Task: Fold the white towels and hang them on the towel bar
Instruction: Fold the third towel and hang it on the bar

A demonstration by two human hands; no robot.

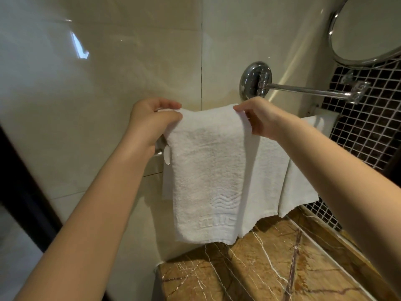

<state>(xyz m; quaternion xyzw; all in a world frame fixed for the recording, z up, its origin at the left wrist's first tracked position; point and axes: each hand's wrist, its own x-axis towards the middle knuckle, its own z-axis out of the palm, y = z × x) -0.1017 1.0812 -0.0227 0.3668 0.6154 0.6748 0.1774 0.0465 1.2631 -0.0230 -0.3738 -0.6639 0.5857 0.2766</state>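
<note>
Cream glossy wall tiles (97,83) fill the background, with dark mosaic tile (368,131) at right and a brown veined marble counter (271,270) below. 1 folded white towel (208,170) hangs draped over the towel bar (160,146) (only its chrome left end shows), its woven emblem near the lower edge. The 2 hands are apart, 1 at each top corner: the left hand (152,120) pinches the left corner between thumb and curled fingers, and the right hand (258,119) pinches the right edge. Another white towel (269,170) hangs just beside it, partly behind, to the right. Above, a round mirror (368,29) sits on a chrome arm (303,90).
</note>
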